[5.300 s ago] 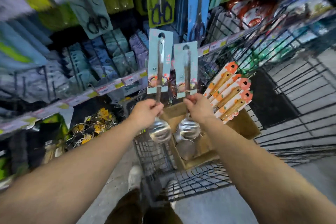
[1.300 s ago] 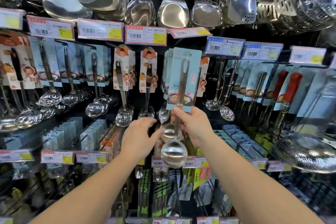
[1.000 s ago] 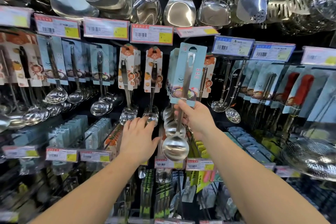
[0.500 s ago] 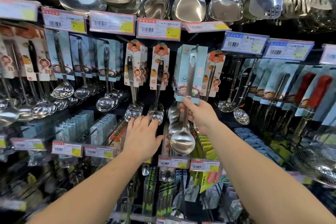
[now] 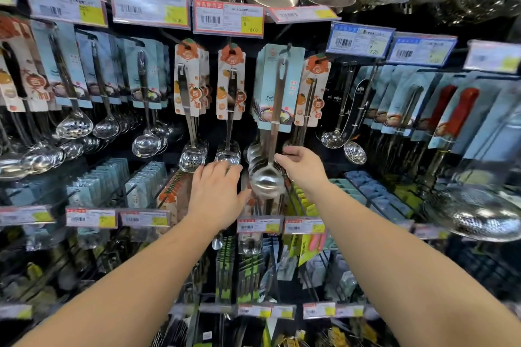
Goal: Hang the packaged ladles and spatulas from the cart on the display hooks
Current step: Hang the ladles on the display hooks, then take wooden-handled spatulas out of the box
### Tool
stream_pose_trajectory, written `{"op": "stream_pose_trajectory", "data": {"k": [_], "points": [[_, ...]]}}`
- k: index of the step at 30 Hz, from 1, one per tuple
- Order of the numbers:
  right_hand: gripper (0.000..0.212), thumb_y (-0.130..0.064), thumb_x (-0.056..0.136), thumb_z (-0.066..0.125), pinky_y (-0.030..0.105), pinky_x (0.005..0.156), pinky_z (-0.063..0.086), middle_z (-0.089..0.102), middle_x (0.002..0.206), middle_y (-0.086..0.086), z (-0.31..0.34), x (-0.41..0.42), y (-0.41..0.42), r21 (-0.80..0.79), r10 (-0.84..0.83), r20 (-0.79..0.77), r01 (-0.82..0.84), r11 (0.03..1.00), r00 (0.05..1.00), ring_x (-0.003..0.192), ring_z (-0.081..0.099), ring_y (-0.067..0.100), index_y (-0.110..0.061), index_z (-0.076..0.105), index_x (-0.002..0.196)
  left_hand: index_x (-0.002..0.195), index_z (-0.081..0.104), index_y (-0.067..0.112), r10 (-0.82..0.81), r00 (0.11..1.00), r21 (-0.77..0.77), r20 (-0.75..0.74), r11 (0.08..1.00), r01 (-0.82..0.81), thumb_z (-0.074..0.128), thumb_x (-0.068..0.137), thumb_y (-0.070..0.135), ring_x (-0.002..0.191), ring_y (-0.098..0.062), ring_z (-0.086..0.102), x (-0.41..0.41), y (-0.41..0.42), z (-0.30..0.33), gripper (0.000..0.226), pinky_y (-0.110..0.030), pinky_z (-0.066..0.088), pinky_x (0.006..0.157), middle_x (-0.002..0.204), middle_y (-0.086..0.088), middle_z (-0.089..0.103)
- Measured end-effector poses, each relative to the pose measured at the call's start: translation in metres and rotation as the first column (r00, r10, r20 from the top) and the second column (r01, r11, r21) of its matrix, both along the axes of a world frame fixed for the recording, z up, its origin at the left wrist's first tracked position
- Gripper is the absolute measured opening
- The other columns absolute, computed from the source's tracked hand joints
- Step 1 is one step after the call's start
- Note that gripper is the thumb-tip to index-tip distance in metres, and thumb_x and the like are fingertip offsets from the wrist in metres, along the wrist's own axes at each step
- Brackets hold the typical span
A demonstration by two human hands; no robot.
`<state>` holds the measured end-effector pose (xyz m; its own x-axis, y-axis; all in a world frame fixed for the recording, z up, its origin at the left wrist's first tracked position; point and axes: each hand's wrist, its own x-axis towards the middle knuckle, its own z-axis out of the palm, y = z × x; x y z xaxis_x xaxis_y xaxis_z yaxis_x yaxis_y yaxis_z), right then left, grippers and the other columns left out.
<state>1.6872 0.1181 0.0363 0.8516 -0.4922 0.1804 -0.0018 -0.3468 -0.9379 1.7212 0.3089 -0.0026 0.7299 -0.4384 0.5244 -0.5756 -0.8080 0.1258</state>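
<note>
On hook (image 5: 288,48) at rack centre, front ladle (image 5: 271,149) hangs by its blue card. R hand (image 5: 303,169) just beside stem, fingers loosely curled, holding nothing. L hand (image 5: 218,194) flat, fingers straight, near bowl, empty.

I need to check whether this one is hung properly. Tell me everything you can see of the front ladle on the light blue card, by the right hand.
The front ladle is shiny steel with a long slim handle, slotted near the top, and a round bowl at the bottom. It hangs upright on a light blue card printed with a food picture; the card sits on a dark hook ahead of a stack of identical ones. The right hand touches its handle just above the bowl with loosely curled fingers. The left hand, open, is beside the bowl.
</note>
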Motion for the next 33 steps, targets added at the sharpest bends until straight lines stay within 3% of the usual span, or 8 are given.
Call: {"op": "stream_pose_trajectory", "data": {"k": [3, 7, 12, 15, 20, 27, 33], "points": [[0.048, -0.036, 0.092, 0.063, 0.028, 0.09, 0.045, 0.063, 0.123, 0.004, -0.01, -0.021, 0.009, -0.247, -0.064, -0.076, 0.044, 0.968, 0.995, 0.111, 0.059, 0.018, -0.014, 0.054, 0.134, 0.134, 0.046, 0.022, -0.045, 0.999, -0.011, -0.018, 0.999, 0.045, 0.05, 0.088, 0.052, 0.133, -0.026, 0.037, -0.009, -0.004, -0.002, 0.055, -0.049, 0.025, 0.113, 0.141, -0.003, 0.048], [0.044, -0.038, 0.093, 0.061, 0.034, 0.097, 0.046, 0.063, 0.129, 0.001, -0.024, -0.049, 0.021, -0.365, -0.113, -0.126, 0.059, 0.929, 0.986, 0.117, 0.058, 0.021, -0.018, 0.056, 0.132, 0.135, 0.046, 0.021, -0.094, 0.994, -0.01, -0.061, 0.996, 0.094, 0.052, 0.088, 0.05, 0.133, -0.026, 0.038, -0.025, -0.01, -0.01, 0.056, -0.046, 0.026, 0.112, 0.142, -0.005, 0.047], [0.044, -0.031, 0.094, 0.06, 0.032, 0.097, 0.047, 0.06, 0.134, 0.002, -0.043, -0.089, 0.025, -0.481, -0.14, -0.153, 0.05, 0.875, 0.978, 0.121, 0.057, 0.022, -0.019, 0.054, 0.136, 0.135, 0.045, 0.019, -0.138, 0.977, -0.027, -0.166, 0.99, 0.135, 0.054, 0.088, 0.048, 0.13, -0.028, 0.04, -0.055, -0.018, -0.021, 0.055, -0.044, 0.031, 0.107, 0.141, -0.005, 0.047], [0.045, -0.029, 0.096, 0.058, 0.035, 0.091, 0.051, 0.052, 0.143, 0.0, -0.054, -0.122, 0.02, -0.46, -0.139, -0.191, 0.036, 0.887, 0.972, 0.116, 0.061, 0.028, -0.021, 0.05, 0.14, 0.134, 0.047, 0.021, -0.177, 0.963, -0.032, -0.203, 0.984, 0.174, 0.055, 0.086, 0.048, 0.127, -0.03, 0.043, -0.083, -0.025, -0.028, 0.056, -0.043, 0.035, 0.105, 0.138, -0.005, 0.05], [0.042, -0.026, 0.096, 0.059, 0.029, 0.095, 0.043, 0.056, 0.139, 0.0, -0.069, -0.202, -0.008, -0.391, -0.155, -0.185, 0.071, 0.917, 0.97, 0.123, 0.055, 0.02, -0.021, 0.052, 0.137, 0.13, 0.05, 0.022, -0.223, 0.948, -0.023, -0.227, 0.974, 0.223, 0.054, 0.087, 0.047, 0.122, -0.032, 0.047, -0.153, -0.06, -0.031, 0.05, -0.043, 0.038, 0.101, 0.134, -0.006, 0.053], [0.045, -0.027, 0.097, 0.058, 0.038, 0.104, 0.045, 0.052, 0.143, -0.003, -0.094, -0.395, -0.096, -0.385, -0.322, -0.291, 0.198, 0.901, 0.901, 0.129, 0.051, 0.02, -0.023, 0.048, 0.141, 0.14, 0.041, 0.024, -0.387, 0.874, -0.003, -0.295, 0.915, 0.404, 0.055, 0.088, 0.05, 0.133, -0.027, 0.038, -0.307, -0.169, -0.051, 0.06, -0.042, 0.031, 0.109, 0.144, -0.002, 0.044], [0.041, -0.024, 0.093, 0.062, 0.036, 0.091, 0.052, 0.064, 0.126, -0.001, -0.109, -0.541, -0.16, -0.346, -0.499, -0.331, 0.389, 0.854, 0.801, 0.113, 0.062, 0.023, -0.023, 0.055, 0.134, 0.141, 0.038, 0.026, -0.539, 0.78, 0.07, -0.318, 0.807, 0.586, 0.048, 0.091, 0.051, 0.132, -0.026, 0.038, -0.426, -0.266, -0.057, 0.057, -0.045, 0.032, 0.108, 0.144, 0.001, 0.043]]}}
